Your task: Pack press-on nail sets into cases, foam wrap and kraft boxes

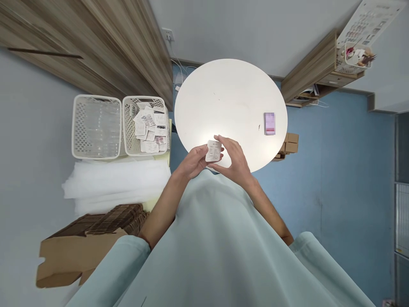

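Note:
My left hand (195, 162) is closed on a small white card (214, 151) with rounded corners and lines of dark print. Its thumb presses the card's left edge, and fingertips show past the right edge from behind. To the right of the card, my right hand (235, 160) is open, thumb and fingers spread. Its fingertips come near the card's upper and lower edges; whether they touch it I cannot tell. Both hands are over the near edge of a round white table (230, 94). On the table's right side lies a pink-purple rectangular pack (269, 123).
Left of the table stand a white basket of printed cards (148, 128) and a white basket of clear plastic items (99, 123). Below them are white sheets (118, 181) and folded cardboard boxes (86, 243). Small brown boxes (290, 143) sit beyond the table's right edge.

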Available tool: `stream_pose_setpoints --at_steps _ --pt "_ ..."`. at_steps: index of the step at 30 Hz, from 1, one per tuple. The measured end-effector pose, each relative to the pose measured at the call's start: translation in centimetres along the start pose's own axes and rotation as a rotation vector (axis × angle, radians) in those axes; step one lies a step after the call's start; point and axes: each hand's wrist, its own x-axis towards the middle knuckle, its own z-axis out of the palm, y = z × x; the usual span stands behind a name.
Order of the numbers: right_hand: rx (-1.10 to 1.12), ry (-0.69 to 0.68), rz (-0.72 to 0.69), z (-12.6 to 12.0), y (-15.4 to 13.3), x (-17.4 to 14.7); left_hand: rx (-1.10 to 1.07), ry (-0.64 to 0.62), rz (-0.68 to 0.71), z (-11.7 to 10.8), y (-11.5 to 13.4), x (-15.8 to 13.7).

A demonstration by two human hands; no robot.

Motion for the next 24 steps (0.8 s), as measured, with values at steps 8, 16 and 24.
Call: stream_pose_setpoints --at_steps 8,16,24 --pt "-0.051 -0.069 0.013 0.6 0.0 0.8 0.195 0.238 0.12 1.4 0.2 0.2" --pt "0.021 -0.022 0.052 0.3 2.7 0.2 0.236 0.452 0.138 -0.6 0.1 0.1" --pt "-0.052 -0.088 0.05 2.7 4.0 0.9 0.247 0.502 0.141 -2.8 0.1 0.2"
